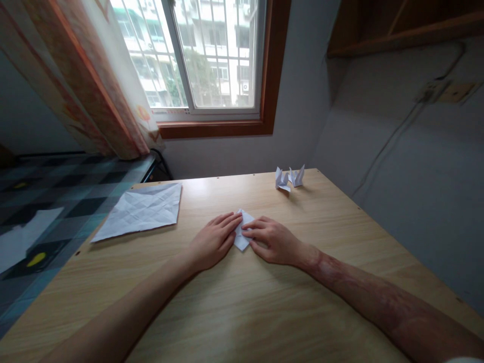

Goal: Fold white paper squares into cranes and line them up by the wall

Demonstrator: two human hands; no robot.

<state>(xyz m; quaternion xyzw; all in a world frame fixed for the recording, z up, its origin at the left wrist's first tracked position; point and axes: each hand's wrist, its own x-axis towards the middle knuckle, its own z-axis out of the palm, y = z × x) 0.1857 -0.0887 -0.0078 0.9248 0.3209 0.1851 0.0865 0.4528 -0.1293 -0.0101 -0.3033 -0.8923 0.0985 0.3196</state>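
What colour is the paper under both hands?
The folded paper is white, seen in the head view.

Matt folded paper (242, 243), smooth wooden table (242, 312)

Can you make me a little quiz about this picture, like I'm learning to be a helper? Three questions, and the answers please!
1. True or false: the left hand and the right hand both touch the small white paper.

2. Pick one. Where are the two folded paper shapes?
A) on the checked cloth
B) near the far right corner of the table
C) on the wall shelf

3. Fill in: the big creased sheet lies on the ____ side of the table.

Key: 1. True. 2. B. 3. left.
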